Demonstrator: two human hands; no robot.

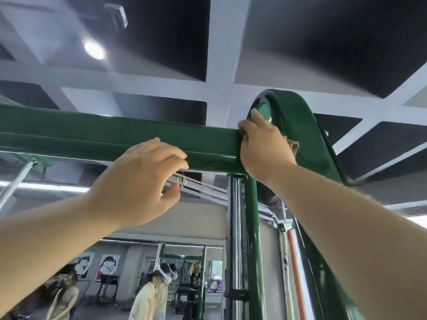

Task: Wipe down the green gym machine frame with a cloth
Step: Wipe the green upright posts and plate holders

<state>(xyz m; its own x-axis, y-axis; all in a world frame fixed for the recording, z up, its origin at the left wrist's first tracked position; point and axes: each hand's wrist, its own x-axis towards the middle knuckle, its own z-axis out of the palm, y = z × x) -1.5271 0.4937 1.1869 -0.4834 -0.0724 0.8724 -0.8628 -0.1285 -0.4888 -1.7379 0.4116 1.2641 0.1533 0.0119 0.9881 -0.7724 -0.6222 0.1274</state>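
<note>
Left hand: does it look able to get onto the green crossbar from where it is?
Probably yes. The left hand hovers just below and in front of the green crossbar, fingers curled, holding nothing; nothing lies between them. The right hand is further along.

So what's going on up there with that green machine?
A person is reaching up to the green frame. The right hand presses a cloth, only a tan corner showing, against the joint of crossbar and curved upright. The left hand rests fingertips on the crossbar's lower edge, holding nothing.
</note>
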